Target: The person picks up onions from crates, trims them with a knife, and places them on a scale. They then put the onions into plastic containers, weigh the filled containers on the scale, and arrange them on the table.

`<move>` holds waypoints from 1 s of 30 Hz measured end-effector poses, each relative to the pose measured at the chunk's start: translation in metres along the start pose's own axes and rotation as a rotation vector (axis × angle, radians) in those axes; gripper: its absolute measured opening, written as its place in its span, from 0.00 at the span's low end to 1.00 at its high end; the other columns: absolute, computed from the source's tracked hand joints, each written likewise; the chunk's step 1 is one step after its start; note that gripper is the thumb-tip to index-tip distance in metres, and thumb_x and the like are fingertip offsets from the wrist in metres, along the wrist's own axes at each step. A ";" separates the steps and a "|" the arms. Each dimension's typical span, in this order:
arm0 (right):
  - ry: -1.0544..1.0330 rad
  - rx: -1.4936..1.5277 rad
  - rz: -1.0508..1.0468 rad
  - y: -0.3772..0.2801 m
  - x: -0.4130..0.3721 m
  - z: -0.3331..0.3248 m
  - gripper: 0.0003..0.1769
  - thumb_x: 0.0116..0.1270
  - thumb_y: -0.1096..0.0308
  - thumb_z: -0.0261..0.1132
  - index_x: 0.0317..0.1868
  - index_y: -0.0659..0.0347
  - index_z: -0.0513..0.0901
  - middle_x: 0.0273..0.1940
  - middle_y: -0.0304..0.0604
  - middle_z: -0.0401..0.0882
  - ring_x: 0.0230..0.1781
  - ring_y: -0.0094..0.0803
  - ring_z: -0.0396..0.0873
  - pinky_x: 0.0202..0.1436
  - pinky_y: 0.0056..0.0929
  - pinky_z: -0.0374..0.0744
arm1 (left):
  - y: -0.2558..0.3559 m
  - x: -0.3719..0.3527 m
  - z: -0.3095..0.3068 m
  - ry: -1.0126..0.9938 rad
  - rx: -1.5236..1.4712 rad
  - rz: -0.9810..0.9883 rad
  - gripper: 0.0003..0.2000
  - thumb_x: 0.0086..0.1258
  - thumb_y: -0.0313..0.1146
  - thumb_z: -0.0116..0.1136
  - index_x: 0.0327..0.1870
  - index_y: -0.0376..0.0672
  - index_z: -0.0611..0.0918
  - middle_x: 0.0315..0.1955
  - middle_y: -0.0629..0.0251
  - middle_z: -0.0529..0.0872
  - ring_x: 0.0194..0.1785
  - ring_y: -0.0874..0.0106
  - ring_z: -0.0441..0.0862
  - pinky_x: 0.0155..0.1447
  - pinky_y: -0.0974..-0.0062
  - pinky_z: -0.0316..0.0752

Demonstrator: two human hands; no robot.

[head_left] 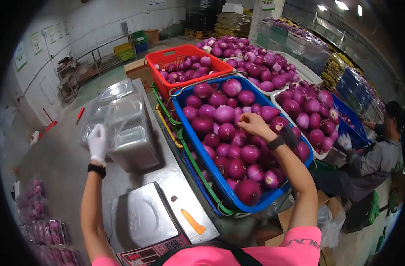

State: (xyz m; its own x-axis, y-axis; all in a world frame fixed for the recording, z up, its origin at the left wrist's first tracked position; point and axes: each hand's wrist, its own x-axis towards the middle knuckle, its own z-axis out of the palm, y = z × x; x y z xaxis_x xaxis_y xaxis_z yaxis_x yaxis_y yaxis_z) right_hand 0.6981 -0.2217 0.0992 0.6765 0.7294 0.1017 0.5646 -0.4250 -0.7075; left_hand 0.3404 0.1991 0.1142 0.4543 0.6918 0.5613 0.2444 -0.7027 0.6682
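Note:
My left hand, in a white glove, is closed at the front edge of the stacked clear plastic trays; it grips something I cannot make out, perhaps a tray edge. My right hand is bare, its fingers bent together over the purple onions in the blue crate. Whether an onion is between those fingers is hidden. A scale with a metal plate lies on the steel table, beside an orange-handled tool.
Behind stands a red crate of onions. White crates of onions are at the back right. A co-worker sits at the right. Packed onions lie at lower left, and a red knife is on the table.

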 end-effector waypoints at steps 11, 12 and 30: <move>0.137 -0.430 0.251 0.017 0.109 0.070 0.52 0.34 0.40 0.76 0.56 0.65 0.69 0.54 0.64 0.70 0.54 0.57 0.73 0.55 0.48 0.74 | 0.095 -0.259 -0.136 -0.322 0.577 0.375 0.10 0.46 0.20 0.59 0.30 0.43 0.74 0.21 0.60 0.73 0.26 0.58 0.73 0.29 0.64 0.68; 0.163 -0.426 0.261 0.016 0.111 0.073 0.52 0.34 0.40 0.76 0.56 0.65 0.69 0.54 0.64 0.70 0.54 0.57 0.73 0.55 0.48 0.74 | 0.096 -0.278 -0.134 -0.382 0.614 0.311 0.11 0.47 0.21 0.59 0.31 0.43 0.74 0.21 0.60 0.73 0.25 0.58 0.73 0.29 0.64 0.68; -0.269 1.526 0.412 -0.110 -0.102 0.023 0.43 0.58 0.28 0.51 0.60 0.55 0.69 0.49 0.51 0.78 0.39 0.50 0.81 0.31 0.39 0.83 | 0.150 -0.283 -0.087 -0.430 -0.592 -0.079 0.12 0.62 0.29 0.60 0.45 0.35 0.80 0.39 0.56 0.83 0.45 0.64 0.81 0.52 0.69 0.75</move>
State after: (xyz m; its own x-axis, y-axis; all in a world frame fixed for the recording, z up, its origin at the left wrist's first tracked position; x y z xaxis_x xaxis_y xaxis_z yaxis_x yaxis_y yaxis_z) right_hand 0.5563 -0.2373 0.1505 0.4637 0.8447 -0.2673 -0.7161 0.1796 -0.6745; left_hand 0.1739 -0.0873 0.0983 0.7801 0.5247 0.3408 -0.1578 -0.3621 0.9187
